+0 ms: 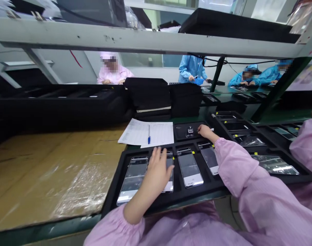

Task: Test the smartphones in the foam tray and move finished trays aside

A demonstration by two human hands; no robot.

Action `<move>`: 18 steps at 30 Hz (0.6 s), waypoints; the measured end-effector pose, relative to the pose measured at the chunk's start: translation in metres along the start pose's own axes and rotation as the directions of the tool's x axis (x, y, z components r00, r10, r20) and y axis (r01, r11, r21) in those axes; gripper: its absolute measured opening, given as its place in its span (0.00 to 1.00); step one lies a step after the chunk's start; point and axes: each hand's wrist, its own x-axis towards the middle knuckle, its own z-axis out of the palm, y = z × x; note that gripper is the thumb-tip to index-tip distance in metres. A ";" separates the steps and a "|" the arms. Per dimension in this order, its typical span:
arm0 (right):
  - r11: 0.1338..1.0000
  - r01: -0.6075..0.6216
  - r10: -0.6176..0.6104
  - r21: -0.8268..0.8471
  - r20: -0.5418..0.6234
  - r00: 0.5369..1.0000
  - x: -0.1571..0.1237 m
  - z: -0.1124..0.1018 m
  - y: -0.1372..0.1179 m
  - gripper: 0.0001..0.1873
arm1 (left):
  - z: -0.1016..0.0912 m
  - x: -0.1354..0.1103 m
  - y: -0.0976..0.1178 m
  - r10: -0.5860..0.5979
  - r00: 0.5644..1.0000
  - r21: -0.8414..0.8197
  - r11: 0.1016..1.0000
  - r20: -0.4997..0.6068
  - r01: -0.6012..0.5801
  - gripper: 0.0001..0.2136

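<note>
My left hand point(158, 169) is open, fingers spread, over the second smartphone point(169, 186) in a black foam tray point(175, 198). To its left in the tray is another smartphone point(131, 177) with a lit screen. A third smartphone point(190, 168) and a fourth smartphone point(208, 158) lie to the right, bearing yellow tabs. My right hand point(205, 132) reaches to a black foam pad point(181, 135), its fingertips closed together; what they hold is too small to make out. Beside them on the pad sits a small shiny metal piece point(190, 131).
Printed sheets point(161, 131) with a blue pen point(149, 135) lie behind the tray. Cardboard under plastic film point(68, 177) covers the left bench. Another phone tray point(263, 145) is at right, near a co-worker's pink sleeve point(306, 143). Black tray stacks point(148, 95) and an overhead shelf point(145, 42) stand behind.
</note>
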 end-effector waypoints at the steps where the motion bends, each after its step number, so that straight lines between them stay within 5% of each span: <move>1: 1.000 -0.015 0.015 0.018 -0.013 1.000 0.003 0.001 0.000 0.09 | 0.005 0.008 0.008 0.045 0.998 0.046 0.998 0.036 -0.046 0.25; 5: 0.983 0.029 -0.023 0.180 -0.036 0.999 -0.020 -0.007 -0.016 0.04 | 0.034 0.048 0.023 0.123 0.985 0.167 0.976 0.122 -0.143 0.14; 9: 0.927 0.145 -0.145 0.345 -0.027 0.989 -0.091 -0.024 -0.032 0.12 | 0.056 0.071 0.015 0.152 0.981 0.174 0.970 0.124 -0.172 0.10; 12: 0.903 0.233 -0.194 0.361 -0.141 0.971 -0.143 -0.033 -0.032 0.12 | 0.056 0.073 0.011 0.180 0.979 0.088 0.978 0.093 -0.188 0.08; 15: 0.790 0.072 -0.067 0.609 -0.031 0.997 -0.174 -0.034 -0.029 0.15 | 0.049 0.068 0.015 0.151 0.988 -0.074 0.986 0.035 -0.148 0.10; 18: 0.536 -0.147 -0.024 0.832 0.189 0.982 -0.188 -0.028 -0.030 0.17 | 0.047 0.052 0.024 0.094 0.994 -0.319 0.945 0.051 -0.073 0.17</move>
